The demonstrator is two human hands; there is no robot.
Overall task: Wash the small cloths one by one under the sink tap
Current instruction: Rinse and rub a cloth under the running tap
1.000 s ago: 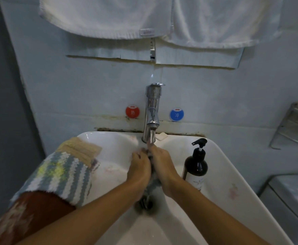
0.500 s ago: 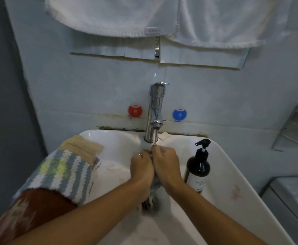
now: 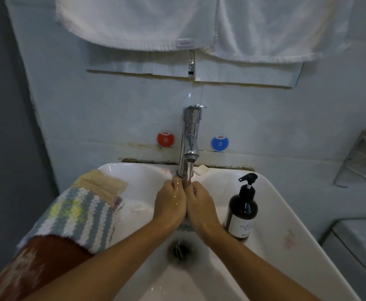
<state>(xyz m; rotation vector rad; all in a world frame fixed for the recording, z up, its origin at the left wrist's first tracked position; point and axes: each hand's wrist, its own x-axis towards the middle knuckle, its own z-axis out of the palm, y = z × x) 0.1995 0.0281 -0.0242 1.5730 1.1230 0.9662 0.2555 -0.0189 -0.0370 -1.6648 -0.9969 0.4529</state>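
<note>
Currently we are cataloguing, left to right: a pile of small cloths (image 3: 78, 216), striped one uppermost, lying over the sink (image 3: 286, 205)'s left rim and waiting their turn; our left hand (image 3: 170, 204) and right hand (image 3: 200, 206), pressed side by side under the tap (image 3: 189, 146), both wet, fingers curling inward; the cloth in hand (image 3: 183, 227), showing only as a dark bit just below the two wrists, so we are judging, not seeing, that both hands are clenching it; a drain (image 3: 180, 249) below; a dark pump bottle (image 3: 241, 210) standing on the right rim

Step in hand: we are rubbing one cloth in the stream. The next move is calling for a wring over the basin, then setting it apart from the unwashed pile

Against the earlier frames: our hands are sitting closer together and higher toward the spout, and the cloth, formerly hanging visibly between them, is mostly hiding now
</note>
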